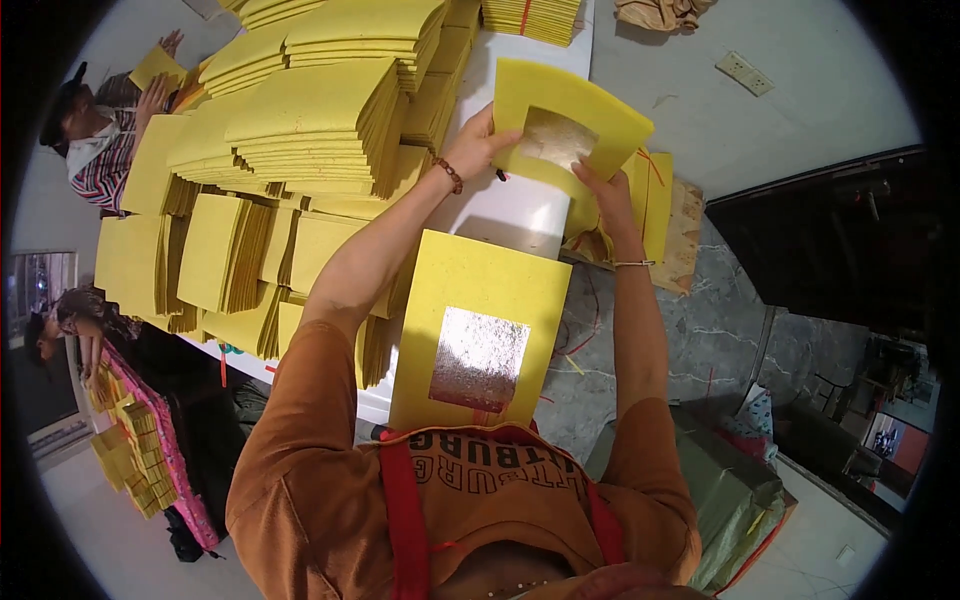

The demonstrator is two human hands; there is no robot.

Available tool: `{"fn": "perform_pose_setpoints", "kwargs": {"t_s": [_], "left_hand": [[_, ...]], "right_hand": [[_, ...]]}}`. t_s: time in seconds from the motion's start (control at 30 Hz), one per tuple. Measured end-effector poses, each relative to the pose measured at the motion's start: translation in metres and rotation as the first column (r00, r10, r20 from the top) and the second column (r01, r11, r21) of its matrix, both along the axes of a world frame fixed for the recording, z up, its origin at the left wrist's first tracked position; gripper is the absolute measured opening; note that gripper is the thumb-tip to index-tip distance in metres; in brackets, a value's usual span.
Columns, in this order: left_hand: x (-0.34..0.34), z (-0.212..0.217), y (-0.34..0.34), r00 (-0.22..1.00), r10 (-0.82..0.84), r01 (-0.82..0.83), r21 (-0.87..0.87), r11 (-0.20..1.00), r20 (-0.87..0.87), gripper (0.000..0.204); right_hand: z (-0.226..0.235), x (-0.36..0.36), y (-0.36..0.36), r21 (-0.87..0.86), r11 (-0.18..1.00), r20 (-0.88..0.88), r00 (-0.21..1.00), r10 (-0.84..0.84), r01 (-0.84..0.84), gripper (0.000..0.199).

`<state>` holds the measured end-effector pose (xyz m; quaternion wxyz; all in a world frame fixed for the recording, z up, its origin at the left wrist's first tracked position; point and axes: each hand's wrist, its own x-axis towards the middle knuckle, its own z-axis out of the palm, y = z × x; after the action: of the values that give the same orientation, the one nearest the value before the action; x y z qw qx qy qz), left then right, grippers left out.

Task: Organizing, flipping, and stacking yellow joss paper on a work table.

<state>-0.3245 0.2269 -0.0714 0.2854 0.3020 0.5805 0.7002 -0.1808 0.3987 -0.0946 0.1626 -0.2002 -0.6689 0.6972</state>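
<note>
My left hand [478, 148] grips the left edge of a sheaf of yellow joss paper [620, 115], its thumb on the front face. On the other side, my right hand [607, 203] pinches the lower edge, with the thumb beside the silver foil patch. The sheaf is held up and bends a little; how many sheets it has I cannot tell. Closer to my body lies another piece of yellow joss paper [415, 345] with a shiny silver foil rectangle [480, 355], on or against the front of the white table [535, 205].
Piled high along the left are many yellow paper bundles [300, 100]. More yellow paper [657, 205] rests on a wooden board [685, 240] at the right. Two people work at the far left, one near a pink-covered table [165, 450]. A green wrapped bale [715, 490] stands right of me.
</note>
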Motion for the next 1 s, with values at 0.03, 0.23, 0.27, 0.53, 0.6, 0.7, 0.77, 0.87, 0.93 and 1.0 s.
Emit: {"fn": "perform_pose_setpoints", "kwargs": {"t_s": [0.03,0.23,0.27,0.53,0.6,0.7,0.77,0.87,0.93,1.0], "left_hand": [[-0.003,-0.002,0.001,0.998,0.052,-0.053,-0.013,0.999,-0.036,0.048],[-0.02,-0.024,-0.007,0.986,0.164,-0.142,-0.318,0.937,0.043,0.036],[-0.019,-0.032,-0.013,0.984,0.169,-0.143,-0.328,0.934,0.05,0.036],[-0.007,-0.046,-0.015,0.973,0.045,-0.202,-0.746,0.635,-0.225,0.035],[-0.021,-0.068,-0.018,0.958,0.013,-0.232,-0.751,0.619,-0.285,0.038],[-0.018,-0.067,-0.019,0.915,-0.072,-0.294,-0.779,0.553,-0.396,0.042],[-0.009,-0.048,-0.018,0.883,-0.121,-0.339,-0.793,0.507,-0.454,0.044],[0.0,-0.019,-0.034,0.864,-0.105,-0.362,-0.751,0.552,-0.493,0.044],[0.004,-0.005,-0.049,0.846,-0.102,-0.318,-0.649,0.691,-0.523,0.052],[0.016,0.012,-0.062,0.874,-0.051,-0.24,-0.522,0.819,-0.483,0.041]], "right_hand": [[0.001,-0.001,0.0,-0.004,1.0,0.004,1.0,0.002,-0.002,0.028],[0.0,0.004,-0.01,-0.329,0.937,-0.013,0.993,0.119,-0.117,0.039],[0.0,0.008,-0.018,-0.337,0.941,0.113,0.99,0.08,-0.038,0.041],[-0.051,0.032,-0.03,-0.153,0.988,0.215,0.975,0.063,-0.03,0.051],[-0.054,0.029,-0.033,0.152,0.988,0.228,0.974,-0.009,-0.027,0.054],[-0.041,0.03,-0.042,0.364,0.931,0.281,0.956,-0.086,-0.023,0.051],[-0.045,0.033,-0.042,0.428,0.904,0.269,0.956,-0.117,-0.01,0.049],[-0.055,0.034,-0.047,0.496,0.868,0.256,0.959,-0.122,-0.022,0.046],[-0.06,0.031,-0.048,0.501,0.864,0.26,0.961,-0.098,-0.047,0.044],[-0.069,0.029,-0.046,0.617,0.784,0.275,0.953,-0.125,-0.075,0.041]]}}
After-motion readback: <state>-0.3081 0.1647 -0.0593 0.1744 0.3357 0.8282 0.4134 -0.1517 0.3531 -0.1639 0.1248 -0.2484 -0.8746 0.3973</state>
